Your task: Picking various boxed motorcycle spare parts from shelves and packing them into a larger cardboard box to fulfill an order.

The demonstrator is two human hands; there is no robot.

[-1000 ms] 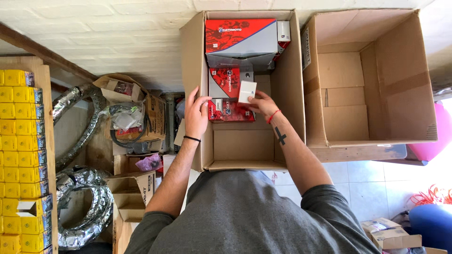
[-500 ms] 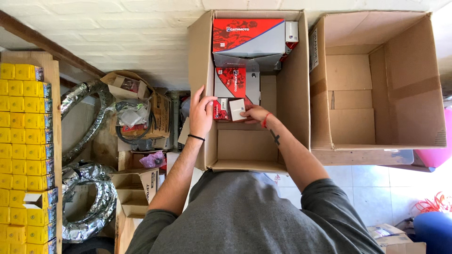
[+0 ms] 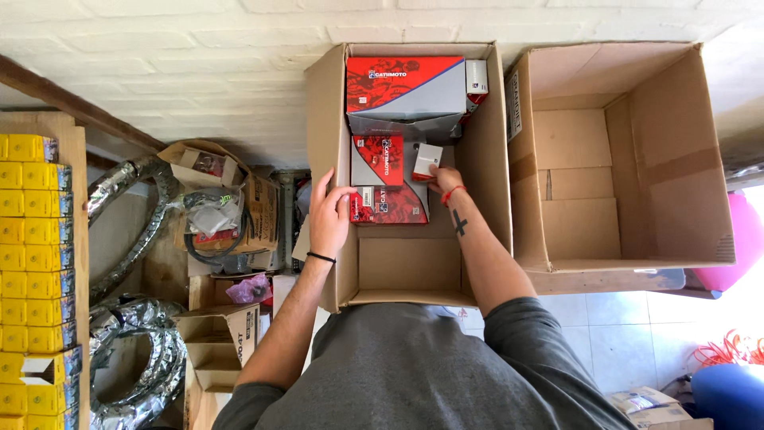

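Note:
An open cardboard carton [image 3: 482, 159] stands in front of me with red and grey product boxes inside. A large red and grey box [image 3: 404, 91] fills its far end. A medium one [image 3: 376, 159] stands below it, and a flat red one [image 3: 390, 205] lies nearest me. My right hand [image 3: 444, 180] is inside the carton, fingers pinching a small white and red box [image 3: 427, 160]. My left hand [image 3: 329, 213] rests over the carton's left wall, its fingertips touching the flat red box. A black band circles the left wrist and a red one the right.
A second, larger open carton [image 3: 621, 151] stands to the right. Left of me are small opened cartons [image 3: 219, 191], coiled silver flexible ducts [image 3: 135, 358] and a shelf of yellow boxes [image 3: 32, 263]. A white brick wall is behind. Pale tiles show at lower right.
My right hand has moved the small white and red box up and to the right inside the carton. My left hand stayed on the carton's left wall.

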